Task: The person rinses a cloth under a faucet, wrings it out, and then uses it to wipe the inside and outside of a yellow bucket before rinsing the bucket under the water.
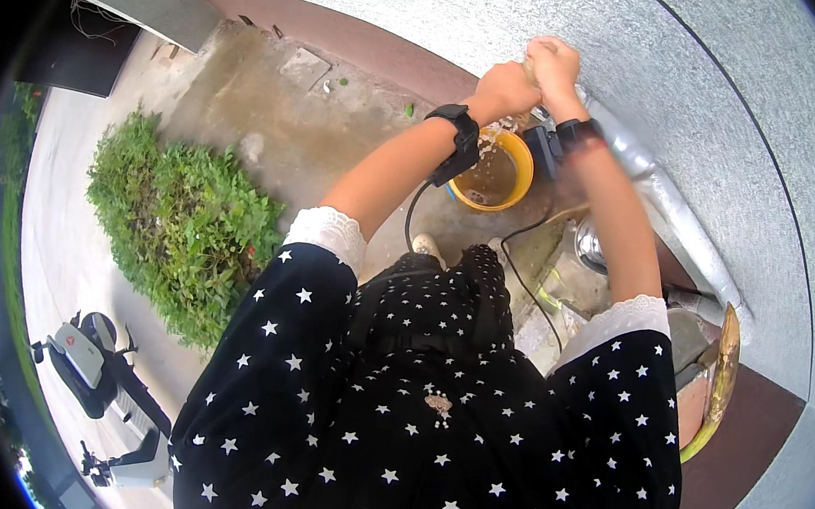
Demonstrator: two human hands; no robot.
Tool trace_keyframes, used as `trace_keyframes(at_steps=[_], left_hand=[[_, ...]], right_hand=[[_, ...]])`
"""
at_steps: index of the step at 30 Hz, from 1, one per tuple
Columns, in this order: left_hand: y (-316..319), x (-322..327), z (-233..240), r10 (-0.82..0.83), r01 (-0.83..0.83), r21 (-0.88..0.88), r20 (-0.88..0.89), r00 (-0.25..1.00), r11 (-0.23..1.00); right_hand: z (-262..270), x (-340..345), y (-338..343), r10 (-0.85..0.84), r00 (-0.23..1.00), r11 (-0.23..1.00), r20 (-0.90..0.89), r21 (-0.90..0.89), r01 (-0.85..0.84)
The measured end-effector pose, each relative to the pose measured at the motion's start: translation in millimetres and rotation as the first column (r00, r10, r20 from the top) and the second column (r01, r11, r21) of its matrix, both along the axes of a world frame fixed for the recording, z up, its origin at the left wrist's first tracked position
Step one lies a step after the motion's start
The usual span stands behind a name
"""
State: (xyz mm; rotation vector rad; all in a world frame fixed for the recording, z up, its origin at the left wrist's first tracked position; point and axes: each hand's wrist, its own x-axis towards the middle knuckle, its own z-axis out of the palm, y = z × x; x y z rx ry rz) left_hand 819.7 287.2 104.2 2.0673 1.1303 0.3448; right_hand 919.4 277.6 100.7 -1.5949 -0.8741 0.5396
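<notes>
Both my hands are raised and pressed together beyond the yellow bucket, near the grey wall. My left hand (510, 86) is clenched against my right hand (554, 66); between them a bit of something pale and wet shows, too small to name, perhaps a cloth. Water drops and a splash fall below them towards the yellow bucket (526, 164), which holds murky brown water (486, 176). Each wrist wears a black strap with a device, and black cables run down from them. Beside the bucket's right edge is a dark object, partly behind my right wrist.
A silvery pipe (627, 147) runs along the grey wall (728, 138). Right of my feet lie a shiny metal bowl (590, 244) and rubble. A leafy green shrub (191, 211) grows at left, with a parked scooter (109, 373) beyond it. A plant stalk (723, 380) leans at right.
</notes>
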Motion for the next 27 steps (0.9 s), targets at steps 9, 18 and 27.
trace_keyframes(at_steps=[9, 18, 27], left_hand=[[19, -12, 0, -0.237, 0.365, -0.259, 0.419, 0.877, 0.894], [18, -19, 20, -0.228, 0.259, -0.042, 0.355, 0.906, 0.965], [4, -40, 67, -0.078, 0.309, -0.388, 0.508, 0.858, 0.868]], right_hand=[[26, 9, -21, 0.276, 0.873, 0.945, -0.401, 0.277, -0.171], [56, 6, -19, 0.269, 0.746, 0.921, -0.609, 0.390, -0.014], [85, 16, -34, 0.651, 0.745, 0.667, 0.147, 0.359, -0.653]])
